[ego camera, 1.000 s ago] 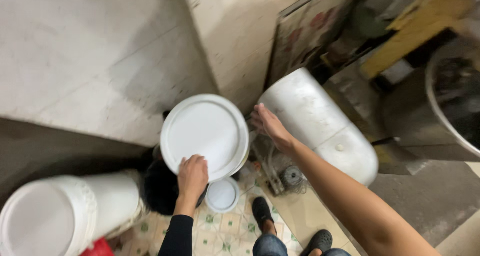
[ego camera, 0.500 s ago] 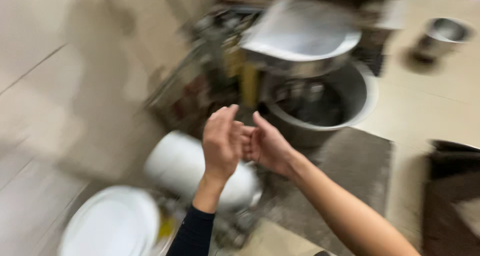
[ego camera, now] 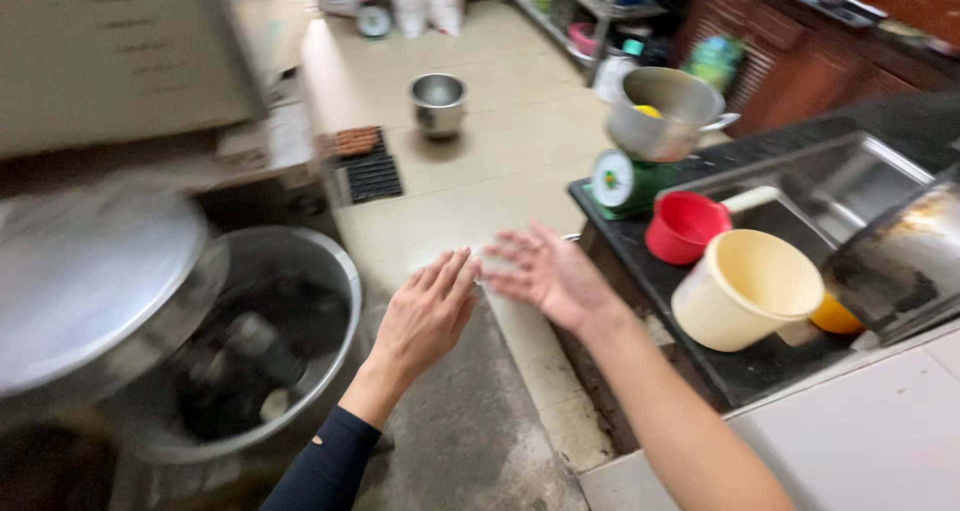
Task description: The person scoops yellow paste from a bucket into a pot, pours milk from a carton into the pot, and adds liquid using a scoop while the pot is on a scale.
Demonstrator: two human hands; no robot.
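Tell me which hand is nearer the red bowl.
Right. The right hand is open in the air just left of the red bowl on the counter; the left hand is farther left, nearer the big metal pot.

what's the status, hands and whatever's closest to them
Left hand open, empty, in mid-air. Right hand open, empty, fingers spread. Nearest: large metal basin by the left hand, cream bucket on the dark counter right. Nothing between the hands.
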